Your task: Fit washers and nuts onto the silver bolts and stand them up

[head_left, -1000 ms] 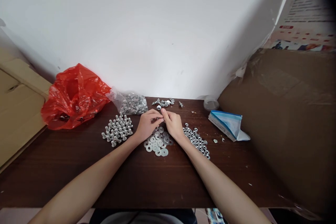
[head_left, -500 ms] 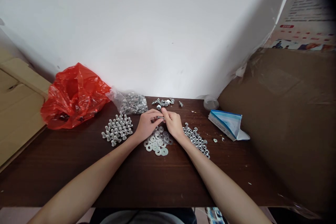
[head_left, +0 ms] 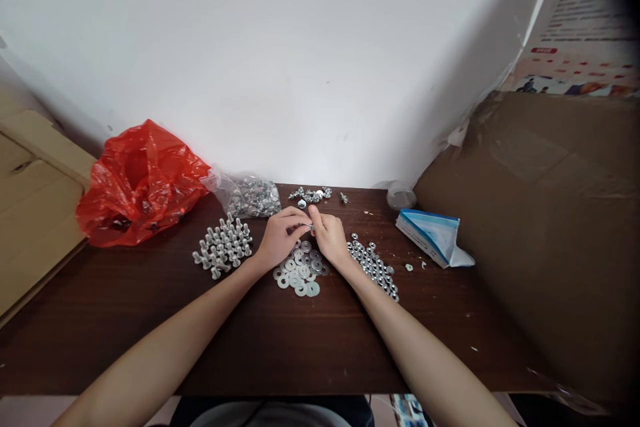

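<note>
My left hand (head_left: 278, 237) and my right hand (head_left: 329, 235) meet fingertip to fingertip over the washers. Pinched between them is a small metal bolt (head_left: 311, 225), mostly covered by the fingers. I cannot make out whether a washer or nut sits on it. Right below lies a loose spread of flat washers (head_left: 300, 273). To the left, many bolts (head_left: 223, 247) stand on their heads in a group. Flanged nuts (head_left: 376, 265) are scattered beside my right wrist. Behind the hands is a small heap of bolts fitted with washers and nuts (head_left: 311, 196).
A clear bag of metal hardware (head_left: 255, 197) and a red plastic bag (head_left: 143, 180) are at the back left. On the right are a round clear container (head_left: 401, 196), a blue-and-white box (head_left: 427, 237) and a large cardboard box (head_left: 550, 213). A white wall (head_left: 320, 80) bounds the dark table (head_left: 280, 347).
Between the fingers, less of the bolt's shank shows now, and the left fingertips are a little closer to the right hand. The piles look the same; the view has shifted very slightly.
</note>
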A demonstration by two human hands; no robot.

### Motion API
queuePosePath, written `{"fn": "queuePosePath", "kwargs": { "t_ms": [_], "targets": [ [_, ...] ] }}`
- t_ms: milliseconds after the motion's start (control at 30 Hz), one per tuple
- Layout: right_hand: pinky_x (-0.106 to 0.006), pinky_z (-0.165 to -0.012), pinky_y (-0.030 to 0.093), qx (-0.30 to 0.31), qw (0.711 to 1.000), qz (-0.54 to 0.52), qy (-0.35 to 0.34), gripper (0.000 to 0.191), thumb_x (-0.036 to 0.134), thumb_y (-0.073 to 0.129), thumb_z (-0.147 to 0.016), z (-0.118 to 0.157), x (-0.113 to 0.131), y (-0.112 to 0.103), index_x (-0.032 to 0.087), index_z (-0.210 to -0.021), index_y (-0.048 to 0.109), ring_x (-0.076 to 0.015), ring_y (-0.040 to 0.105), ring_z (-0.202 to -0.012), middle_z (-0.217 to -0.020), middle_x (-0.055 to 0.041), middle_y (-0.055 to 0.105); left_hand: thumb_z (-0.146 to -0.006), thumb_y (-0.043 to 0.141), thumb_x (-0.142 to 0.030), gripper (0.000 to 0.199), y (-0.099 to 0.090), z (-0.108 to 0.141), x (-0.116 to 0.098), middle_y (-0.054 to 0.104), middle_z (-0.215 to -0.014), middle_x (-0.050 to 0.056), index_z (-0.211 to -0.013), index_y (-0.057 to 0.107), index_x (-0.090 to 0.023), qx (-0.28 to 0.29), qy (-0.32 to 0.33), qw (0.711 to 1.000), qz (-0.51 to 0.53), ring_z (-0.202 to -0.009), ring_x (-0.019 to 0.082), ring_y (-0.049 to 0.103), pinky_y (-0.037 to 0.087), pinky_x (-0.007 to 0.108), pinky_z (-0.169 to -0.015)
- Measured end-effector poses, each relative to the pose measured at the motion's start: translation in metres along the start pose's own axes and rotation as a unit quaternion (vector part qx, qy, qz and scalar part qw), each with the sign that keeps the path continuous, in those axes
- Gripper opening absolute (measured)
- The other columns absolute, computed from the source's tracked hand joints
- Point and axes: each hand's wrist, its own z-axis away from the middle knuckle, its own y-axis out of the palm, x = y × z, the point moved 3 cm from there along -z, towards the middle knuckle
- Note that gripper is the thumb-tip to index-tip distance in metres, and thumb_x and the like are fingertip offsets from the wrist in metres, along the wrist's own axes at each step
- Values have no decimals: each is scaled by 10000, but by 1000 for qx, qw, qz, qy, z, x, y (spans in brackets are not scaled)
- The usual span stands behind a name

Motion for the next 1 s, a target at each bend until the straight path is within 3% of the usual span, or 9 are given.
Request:
{"fn": "queuePosePath", "kwargs": {
  "t_ms": [600,1000],
  "targets": [
    [-246,-539,320,-9,999,-36,6,638,598,261,-923,1,1,-1,205,-449,429,-139,487,-474,-453,-11,501,-803,599,-156,165,2,1,-2,650,-982,87,-932,702,-157,19,-27,999,42,-897,177,638,568,338,-757],
    [-242,-523,326,-8,998,-57,8,634,598,287,-917,2,4,-3,199,-450,441,-141,501,-478,-445,-18,516,-801,584,-135,167,3,2,-3,629,-972,82,-928,691,-158,14,-22,998,49,-850,152,628,567,302,-712]
  ]
}}
